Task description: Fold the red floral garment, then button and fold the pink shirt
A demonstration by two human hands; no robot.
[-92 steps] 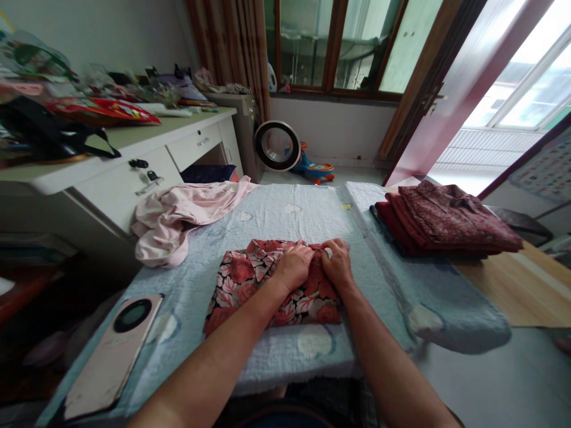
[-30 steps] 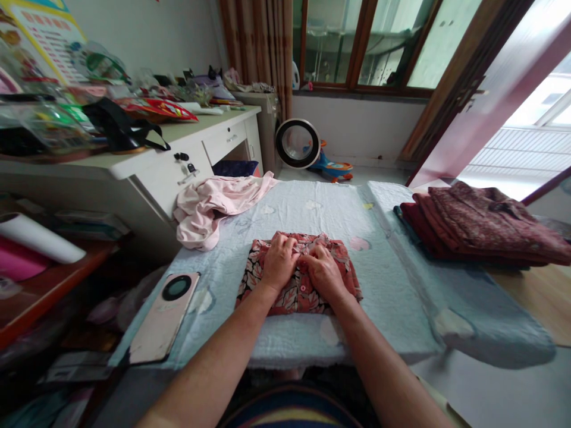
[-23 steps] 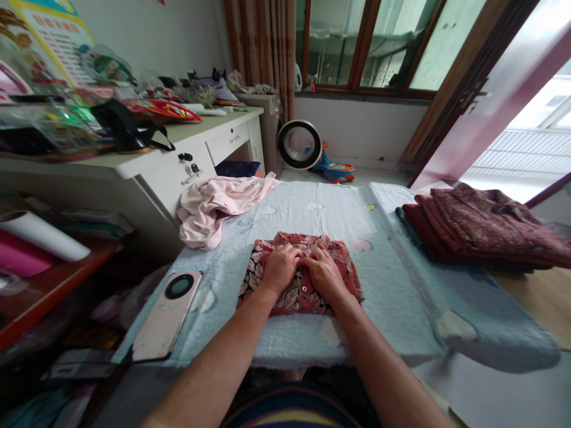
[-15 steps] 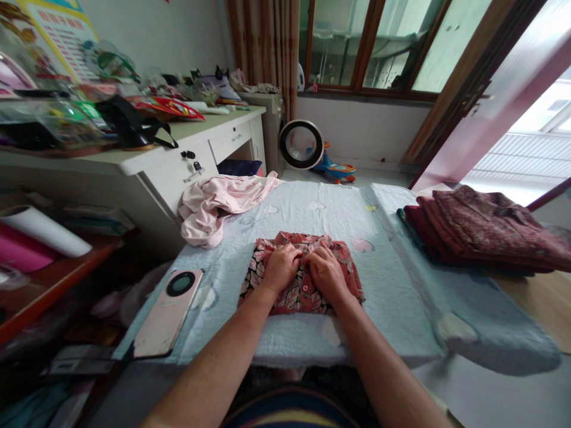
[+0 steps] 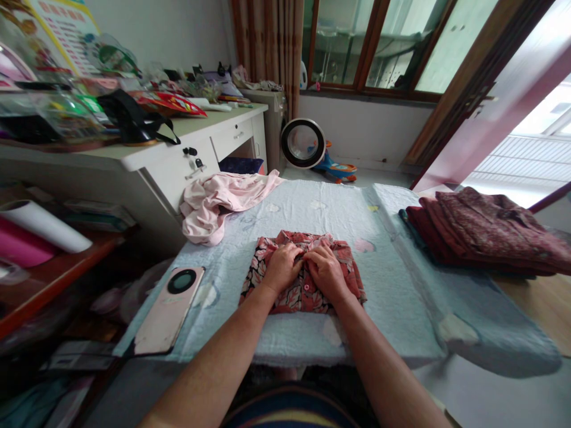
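- Head view: a floral shirt [image 5: 300, 299] lies folded into a flat oblong on a light blue cloth [image 5: 392, 315], straight in front of the person.
- Its long axis runs left to right, roughly parallel to the near edge of the cloth; its short axis runs away from the body.
- The collar [image 5: 304, 238] end points away from the person, toward the window [image 5: 348, 50], and the front opening runs from there back toward the body.
- One pink button [image 5: 306, 287] shows on that opening, nearer the body than the fingertips.
- Left hand [image 5: 282, 266]: fingers drawn in narrow, holding cloth at the opening just below the collar.
- Right hand [image 5: 328, 270]: likewise narrow, holding cloth there, just beside the left; its thumb is mostly hidden.
- Left of the shirt, well apart, lies a pale pink phone [image 5: 166, 315], slanting away to the right.
- Beyond it sits a crumpled pink garment [image 5: 223, 199].
- Far right: a stack of dark red clothes [image 5: 491, 232].
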